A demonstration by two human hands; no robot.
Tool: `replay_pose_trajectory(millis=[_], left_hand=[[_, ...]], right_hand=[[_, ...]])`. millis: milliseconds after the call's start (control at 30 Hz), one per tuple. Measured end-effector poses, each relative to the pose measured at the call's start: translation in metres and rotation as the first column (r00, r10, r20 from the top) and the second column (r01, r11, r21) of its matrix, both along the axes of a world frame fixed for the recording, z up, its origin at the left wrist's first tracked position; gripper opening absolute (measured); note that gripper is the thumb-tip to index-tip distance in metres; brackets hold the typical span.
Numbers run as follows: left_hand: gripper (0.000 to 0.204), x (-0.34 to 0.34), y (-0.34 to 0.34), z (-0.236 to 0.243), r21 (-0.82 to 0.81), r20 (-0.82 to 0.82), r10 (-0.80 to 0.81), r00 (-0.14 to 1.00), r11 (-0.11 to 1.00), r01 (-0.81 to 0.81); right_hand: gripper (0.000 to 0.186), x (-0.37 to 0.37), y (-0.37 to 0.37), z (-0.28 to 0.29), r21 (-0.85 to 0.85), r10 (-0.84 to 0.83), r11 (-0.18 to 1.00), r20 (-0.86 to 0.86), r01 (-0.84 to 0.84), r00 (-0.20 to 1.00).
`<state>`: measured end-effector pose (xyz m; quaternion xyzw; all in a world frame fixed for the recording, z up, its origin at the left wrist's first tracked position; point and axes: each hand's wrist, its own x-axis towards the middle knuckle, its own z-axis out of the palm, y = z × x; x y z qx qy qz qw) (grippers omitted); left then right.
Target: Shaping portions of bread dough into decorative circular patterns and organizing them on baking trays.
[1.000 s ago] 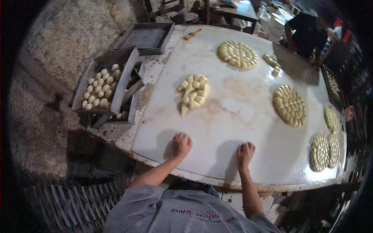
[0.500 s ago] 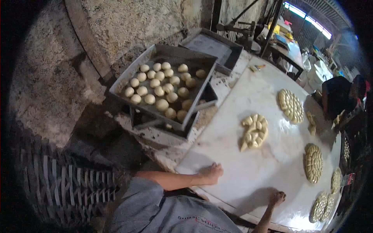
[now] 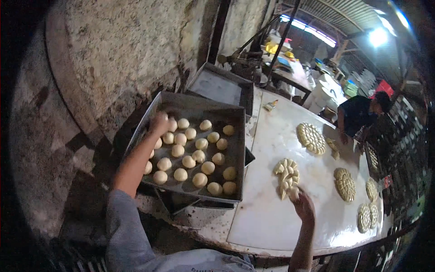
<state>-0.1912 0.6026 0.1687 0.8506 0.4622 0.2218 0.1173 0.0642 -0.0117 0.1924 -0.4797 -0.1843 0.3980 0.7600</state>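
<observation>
My left hand [image 3: 160,123] is inside the metal tray [image 3: 243,158], at its far left corner, fingers closed at a dough ball [image 3: 172,125]; motion blurs it slightly. Rows of smooth round dough balls [image 3: 200,180] sit around it in the tray. Over the marble tabletop [image 3: 263,222], my right hand [image 3: 305,207] pinches a small piece of dough [image 3: 294,194] at the near end of a loose heap of cut dough pieces [image 3: 287,173].
Scored dough rounds [image 3: 311,138] lie farther right on the table. An empty tray [image 3: 216,89] stands behind the full one, against the rough wall. A brush [image 3: 271,105] lies at the table's far edge. Another person [image 3: 360,115] leans over the far right side.
My left hand has gone from the tabletop up into the tray of dough balls. The right hand has moved from the near table edge to the cut dough pieces. The view has shifted.
</observation>
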Motion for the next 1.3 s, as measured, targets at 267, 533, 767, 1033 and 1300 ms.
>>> replay_pose_trajectory(millis=[267,533,767,1033,1300], left_hand=[[0.05,-0.018,-0.216,0.167,-0.218,0.558,-0.604,0.569,0.554,0.803],[0.045,-0.045,-0.369,0.021,-0.66,0.693,-0.659,0.293,-0.417,0.625],[0.041,0.048,-0.521,-0.088,-0.491,0.193,-0.943,0.27,0.145,0.859],[0.026,0.275,-0.512,-0.177,-0.356,0.527,-0.557,0.642,0.541,0.762],[0.038,0.454,-0.49,-0.18,0.027,0.094,-0.211,0.973,0.977,0.21]], right_hand=[[0.042,-0.011,0.244,0.159,0.117,-0.282,0.928,0.84,0.353,0.463],[0.031,0.025,0.265,0.053,0.181,-0.292,0.747,0.954,0.64,0.072],[0.019,0.054,-0.165,-0.199,-0.106,0.314,0.226,0.949,0.968,0.031],[0.012,-0.003,-0.269,-0.153,-0.298,-0.066,-0.159,0.955,0.941,0.291],[0.011,0.013,-0.262,-0.162,-0.388,-0.049,0.059,0.919,0.92,0.391]])
